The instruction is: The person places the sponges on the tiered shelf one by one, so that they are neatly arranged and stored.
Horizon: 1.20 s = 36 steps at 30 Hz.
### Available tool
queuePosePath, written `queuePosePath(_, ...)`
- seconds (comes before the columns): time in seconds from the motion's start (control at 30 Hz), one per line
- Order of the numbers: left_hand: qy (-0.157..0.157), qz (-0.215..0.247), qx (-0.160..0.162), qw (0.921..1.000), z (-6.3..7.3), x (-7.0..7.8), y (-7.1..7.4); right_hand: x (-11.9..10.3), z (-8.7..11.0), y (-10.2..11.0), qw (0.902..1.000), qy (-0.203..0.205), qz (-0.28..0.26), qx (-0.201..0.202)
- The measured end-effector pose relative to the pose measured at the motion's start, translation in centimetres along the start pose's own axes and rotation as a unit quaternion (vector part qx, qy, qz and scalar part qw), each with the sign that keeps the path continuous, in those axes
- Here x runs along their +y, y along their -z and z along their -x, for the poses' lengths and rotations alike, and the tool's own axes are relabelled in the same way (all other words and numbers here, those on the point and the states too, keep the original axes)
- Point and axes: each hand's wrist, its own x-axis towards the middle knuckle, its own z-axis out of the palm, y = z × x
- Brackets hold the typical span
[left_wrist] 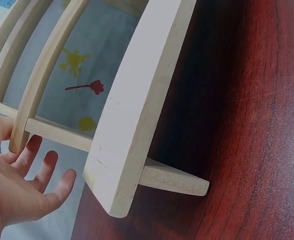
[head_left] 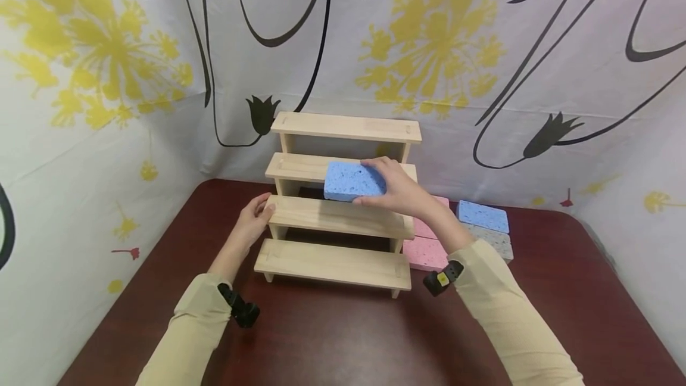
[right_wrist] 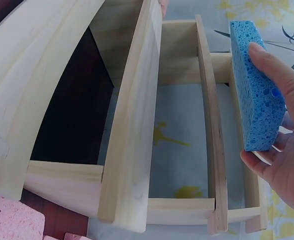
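Observation:
A light wooden stepped rack [head_left: 332, 258] with several tiers stands on the dark red table. My right hand [head_left: 399, 189] pinches a blue sponge [head_left: 352, 180] between thumb and fingers, in front of the upper tiers in the head view. In the right wrist view the sponge [right_wrist: 252, 90] is held on edge beside the upper boards; whether it touches one I cannot tell. At the rack's left side, my left hand [head_left: 252, 219] holds the end of the second board from the bottom. The left wrist view shows its thumb side at that board and the other fingers loosely bent.
Right of the rack lie pink sponges [head_left: 426, 253], partly hidden by my right forearm. Further right, another blue sponge [head_left: 482, 216] lies behind a grey sponge [head_left: 490, 240]. A patterned white cloth [head_left: 332, 76] hangs close behind the rack and along both sides.

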Motion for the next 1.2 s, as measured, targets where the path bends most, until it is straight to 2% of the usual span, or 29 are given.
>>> queuePosePath(0.5,0.005,-0.019,-0.003,0.9998,-0.1,0.0,0.2,-0.6,-2.1,0.1,1.0000,-0.006,-0.005,-0.004)
queuePosePath(0.97,0.009,-0.027,-0.005,0.9996,-0.3,0.2,0.1,-1.0,-3.4,0.6,0.9999,-0.002,0.008,0.010)
queuePosePath(1.2,0.010,-0.022,-0.008,0.9997,-0.3,0.4,0.3,-1.6,-4.2,1.0,0.9995,0.017,0.020,0.016)
